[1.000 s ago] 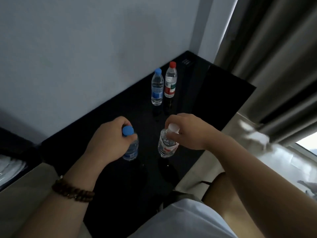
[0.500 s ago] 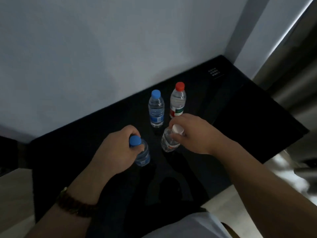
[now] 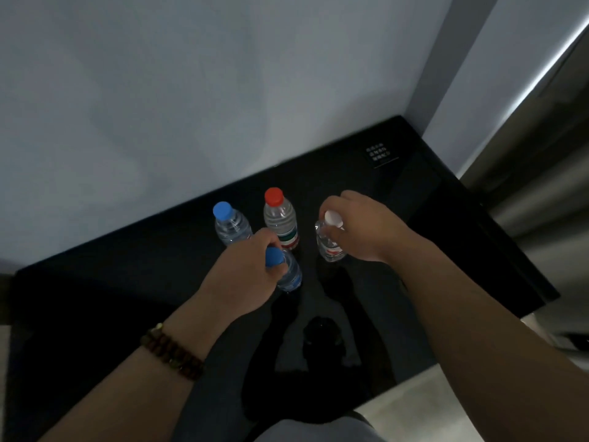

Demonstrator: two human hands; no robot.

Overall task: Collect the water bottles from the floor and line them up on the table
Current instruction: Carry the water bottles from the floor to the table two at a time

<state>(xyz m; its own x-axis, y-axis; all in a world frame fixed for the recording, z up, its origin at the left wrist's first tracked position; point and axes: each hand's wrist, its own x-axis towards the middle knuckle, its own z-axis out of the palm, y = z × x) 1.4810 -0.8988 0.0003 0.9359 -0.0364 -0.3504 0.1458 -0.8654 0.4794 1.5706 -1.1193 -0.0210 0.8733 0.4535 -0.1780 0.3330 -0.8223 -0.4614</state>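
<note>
Two water bottles stand upright near the wall on the glossy black table: a blue-capped bottle and, to its right, a red-capped bottle. My left hand grips a second blue-capped bottle by its neck, just in front of those two. My right hand pinches the top of a white-capped bottle, held to the right of the red-capped one. I cannot tell whether either held bottle touches the table.
A grey wall rises behind the table. A small white-printed label lies at the table's far right corner. Grey curtains hang at the right. Pale floor shows past the table's near right edge.
Both hands carried their bottles farther over the table towards the wall. The white-capped bottle went from in front of the standing pair to the right of the red-capped one.
</note>
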